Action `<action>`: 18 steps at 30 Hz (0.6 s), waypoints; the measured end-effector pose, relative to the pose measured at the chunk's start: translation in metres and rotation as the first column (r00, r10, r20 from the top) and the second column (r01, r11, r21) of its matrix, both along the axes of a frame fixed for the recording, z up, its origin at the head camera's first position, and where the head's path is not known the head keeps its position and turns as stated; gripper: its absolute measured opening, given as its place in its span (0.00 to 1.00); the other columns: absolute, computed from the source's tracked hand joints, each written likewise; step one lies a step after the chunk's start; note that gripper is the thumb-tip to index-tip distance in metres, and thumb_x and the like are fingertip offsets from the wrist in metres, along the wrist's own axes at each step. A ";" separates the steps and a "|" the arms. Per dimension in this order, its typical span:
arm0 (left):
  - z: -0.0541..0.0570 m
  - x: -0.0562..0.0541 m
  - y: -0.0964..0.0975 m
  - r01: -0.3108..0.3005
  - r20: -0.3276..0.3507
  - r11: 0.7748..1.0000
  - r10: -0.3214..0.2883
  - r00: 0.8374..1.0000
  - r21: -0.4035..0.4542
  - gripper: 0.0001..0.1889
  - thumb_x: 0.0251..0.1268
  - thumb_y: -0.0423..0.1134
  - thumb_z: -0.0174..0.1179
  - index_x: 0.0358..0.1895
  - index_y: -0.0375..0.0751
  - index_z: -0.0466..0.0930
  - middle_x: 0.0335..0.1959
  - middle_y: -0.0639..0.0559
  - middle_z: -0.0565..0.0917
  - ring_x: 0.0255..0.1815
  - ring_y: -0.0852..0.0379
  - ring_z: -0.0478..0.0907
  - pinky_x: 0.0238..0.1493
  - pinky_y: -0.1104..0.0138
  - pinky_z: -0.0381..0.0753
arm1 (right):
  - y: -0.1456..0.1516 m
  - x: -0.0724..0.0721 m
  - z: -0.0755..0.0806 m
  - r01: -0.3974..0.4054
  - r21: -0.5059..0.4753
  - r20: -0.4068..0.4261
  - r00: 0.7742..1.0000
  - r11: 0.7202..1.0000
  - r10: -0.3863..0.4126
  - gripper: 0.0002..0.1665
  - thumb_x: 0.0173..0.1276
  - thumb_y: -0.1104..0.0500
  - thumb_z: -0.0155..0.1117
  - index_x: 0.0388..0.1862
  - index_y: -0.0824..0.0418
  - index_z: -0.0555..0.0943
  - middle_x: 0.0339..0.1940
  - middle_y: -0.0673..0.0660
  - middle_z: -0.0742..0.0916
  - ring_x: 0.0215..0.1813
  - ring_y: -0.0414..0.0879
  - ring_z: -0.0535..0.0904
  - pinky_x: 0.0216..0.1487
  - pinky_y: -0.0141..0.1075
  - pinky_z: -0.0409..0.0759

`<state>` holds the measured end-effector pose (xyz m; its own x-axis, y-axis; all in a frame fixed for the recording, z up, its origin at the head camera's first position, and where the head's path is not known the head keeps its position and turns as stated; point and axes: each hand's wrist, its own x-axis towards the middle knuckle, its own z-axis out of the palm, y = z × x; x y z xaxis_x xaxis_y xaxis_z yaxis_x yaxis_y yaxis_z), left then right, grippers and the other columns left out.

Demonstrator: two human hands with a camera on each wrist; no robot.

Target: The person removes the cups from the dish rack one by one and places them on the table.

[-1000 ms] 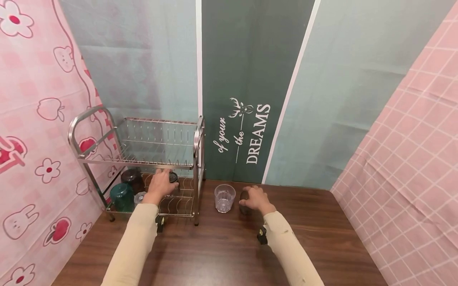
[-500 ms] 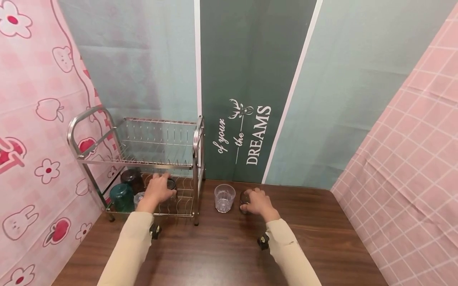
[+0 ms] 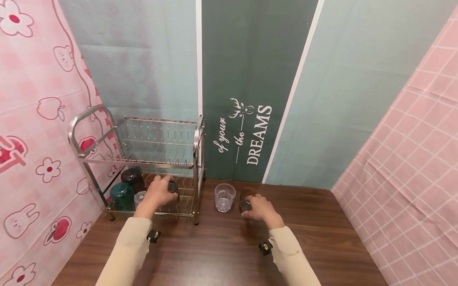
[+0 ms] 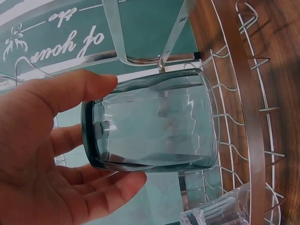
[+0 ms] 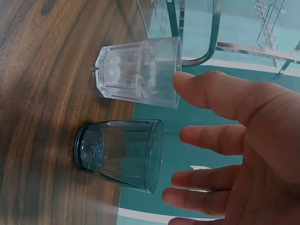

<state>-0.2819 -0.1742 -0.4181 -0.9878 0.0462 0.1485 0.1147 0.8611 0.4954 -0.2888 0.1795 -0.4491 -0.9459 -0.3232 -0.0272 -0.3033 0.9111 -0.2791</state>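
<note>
From my end I had the backdrop (image 3: 254,59) widest in the head view: a dark green panel between pale blue-grey ones, lettered "of your the DREAMS". Pink patterned cloth (image 3: 26,210) hung at the left and pink checked cloth (image 3: 404,139) at the right. Below them ran the brown wooden table (image 3: 214,250), with the two-tier metal rack (image 3: 139,163) on its left part.

I saw the left hand (image 3: 155,194) reaching into the lower tier, thumb and fingers curved about the base of an upside-down tinted glass (image 4: 154,124); whether that glass's rim met the wires I could not tell. The right hand (image 3: 261,208) was spread wide over the table, fingers nearly straight, fingertips just off the rim of an upright dark glass (image 5: 122,154).

To the left on the lower tier I had a teal cup (image 3: 122,197) in front of a dark brown cup (image 3: 132,180). A clear tumbler (image 3: 224,198) stood upright on the table, between the rack and the dark glass. Smallest was a clear glass (image 3: 139,197) beside the teal cup, partly hidden by the left arm.
</note>
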 end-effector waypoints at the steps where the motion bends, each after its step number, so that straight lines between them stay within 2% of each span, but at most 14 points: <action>1: 0.000 0.001 0.000 0.003 0.001 1.000 -0.003 1.000 0.000 0.28 0.48 0.38 0.70 0.54 0.33 0.73 0.43 0.31 0.68 0.40 0.37 0.73 0.37 0.49 0.74 | 0.001 0.001 0.000 0.000 -0.002 0.004 1.000 1.000 0.000 0.36 0.48 0.48 0.74 0.54 0.63 0.78 0.38 0.60 0.77 0.37 0.53 0.74 0.36 0.49 0.74; 4: 0.001 0.005 0.001 0.001 0.000 1.000 -0.001 1.000 -0.006 0.27 0.47 0.38 0.70 0.53 0.32 0.73 0.43 0.31 0.68 0.39 0.37 0.73 0.37 0.49 0.74 | 0.001 0.005 0.000 -0.001 -0.008 0.018 1.000 1.000 0.001 0.36 0.48 0.48 0.74 0.54 0.64 0.77 0.37 0.59 0.77 0.35 0.51 0.74 0.34 0.48 0.74; 8: 0.002 0.010 0.002 0.003 0.000 1.000 -0.003 1.000 -0.018 0.27 0.47 0.38 0.70 0.52 0.32 0.73 0.41 0.32 0.68 0.39 0.36 0.73 0.37 0.48 0.74 | 0.001 0.012 0.003 -0.012 -0.020 0.024 1.000 1.000 0.012 0.35 0.49 0.49 0.74 0.54 0.64 0.77 0.40 0.60 0.78 0.38 0.52 0.75 0.37 0.49 0.75; 18: 0.004 0.023 0.006 0.025 -0.039 0.999 -0.026 0.999 -0.034 0.27 0.44 0.39 0.71 0.51 0.34 0.75 0.39 0.34 0.69 0.34 0.39 0.74 0.33 0.50 0.74 | -0.003 0.028 0.005 -0.037 -0.045 0.031 0.999 0.998 0.038 0.37 0.49 0.49 0.74 0.55 0.67 0.76 0.46 0.65 0.79 0.47 0.62 0.76 0.43 0.54 0.74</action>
<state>-0.2586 -0.1678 -0.4136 -0.9797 0.0771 0.1853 0.1560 0.8736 0.4611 -0.2607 0.1761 -0.4443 -0.9320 -0.3601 -0.0418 -0.3275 0.8859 -0.3286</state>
